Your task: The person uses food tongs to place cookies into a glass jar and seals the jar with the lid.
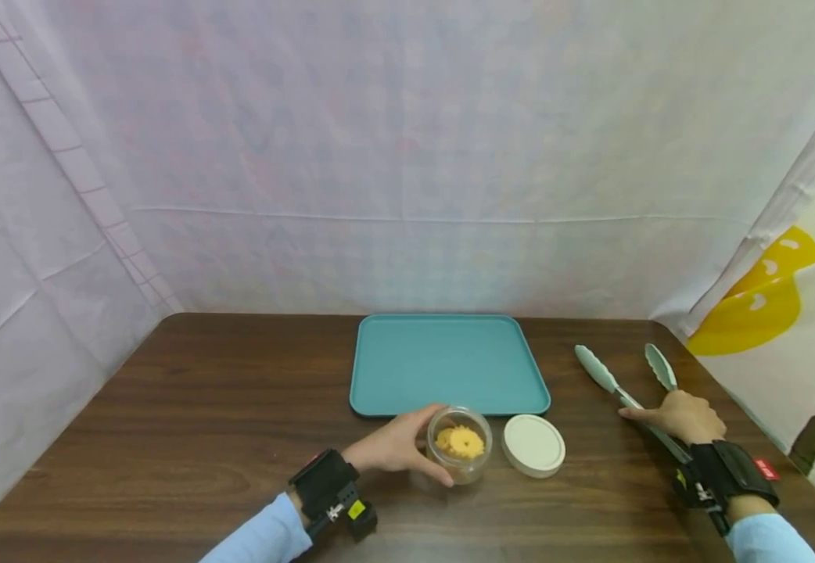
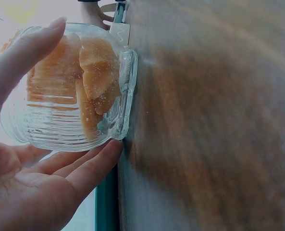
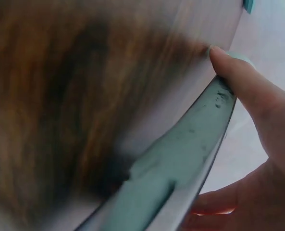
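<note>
My left hand [image 1: 402,447] holds a clear glass jar [image 1: 461,474] upright on the table, thumb on one side and fingers on the other. Inside it are several yellow biscuits [image 1: 465,442], the top one scalloped with a small central hole. The left wrist view shows the thumb across the glass jar [image 2: 60,137] and fingertips by its base. At the right, my right hand [image 1: 685,418] grips metal tongs [image 1: 630,400] with pale green tips spread apart, pointing away from me. In the right wrist view its thumb presses on one arm of the tongs [image 3: 185,144].
A round white lid [image 1: 534,446] lies just right of the jar. Behind both is a rectangular teal tray [image 1: 446,363] near the far edge of the brown wooden table [image 1: 238,399]. White cloth [image 1: 407,156] hangs behind and at the sides.
</note>
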A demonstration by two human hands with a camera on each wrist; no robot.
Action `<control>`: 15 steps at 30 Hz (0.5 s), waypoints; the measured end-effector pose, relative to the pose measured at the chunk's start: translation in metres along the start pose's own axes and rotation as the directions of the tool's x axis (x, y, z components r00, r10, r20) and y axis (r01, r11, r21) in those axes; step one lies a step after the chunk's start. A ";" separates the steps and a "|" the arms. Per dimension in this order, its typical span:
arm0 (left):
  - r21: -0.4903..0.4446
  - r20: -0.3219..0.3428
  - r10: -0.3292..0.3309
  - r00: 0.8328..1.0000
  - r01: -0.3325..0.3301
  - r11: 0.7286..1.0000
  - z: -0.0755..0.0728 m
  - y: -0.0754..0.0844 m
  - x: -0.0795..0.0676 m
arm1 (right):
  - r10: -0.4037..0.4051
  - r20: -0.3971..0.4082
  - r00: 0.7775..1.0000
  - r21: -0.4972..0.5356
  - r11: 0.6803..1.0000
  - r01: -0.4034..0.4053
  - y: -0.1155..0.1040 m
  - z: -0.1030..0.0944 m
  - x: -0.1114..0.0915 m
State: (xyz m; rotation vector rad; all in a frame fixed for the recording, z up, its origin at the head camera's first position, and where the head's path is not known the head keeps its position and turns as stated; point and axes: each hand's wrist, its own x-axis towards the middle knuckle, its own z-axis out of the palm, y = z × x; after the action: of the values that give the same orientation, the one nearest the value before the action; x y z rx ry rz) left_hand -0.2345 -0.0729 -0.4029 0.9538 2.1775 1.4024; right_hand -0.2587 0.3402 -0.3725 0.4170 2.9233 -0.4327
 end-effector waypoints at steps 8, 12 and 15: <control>0.003 -0.003 0.004 1.000 -0.004 1.000 0.001 0.000 -0.001 | 0.012 0.005 1.000 -0.010 1.000 -0.012 0.001 0.003 0.001; -0.009 0.002 -0.004 1.000 0.004 1.000 0.000 0.000 -0.001 | 0.007 -0.002 1.000 -0.004 1.000 -0.007 0.001 0.004 0.000; -0.010 0.002 -0.002 1.000 0.002 1.000 0.000 0.000 0.000 | -0.015 -0.015 1.000 -0.009 1.000 0.015 0.000 0.003 -0.002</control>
State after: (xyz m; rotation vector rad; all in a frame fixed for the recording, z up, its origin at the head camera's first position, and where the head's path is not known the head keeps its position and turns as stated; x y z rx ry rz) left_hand -0.2343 -0.0732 -0.4033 0.9492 2.1679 1.4093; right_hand -0.2567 0.3389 -0.3751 0.3993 2.9441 -0.4208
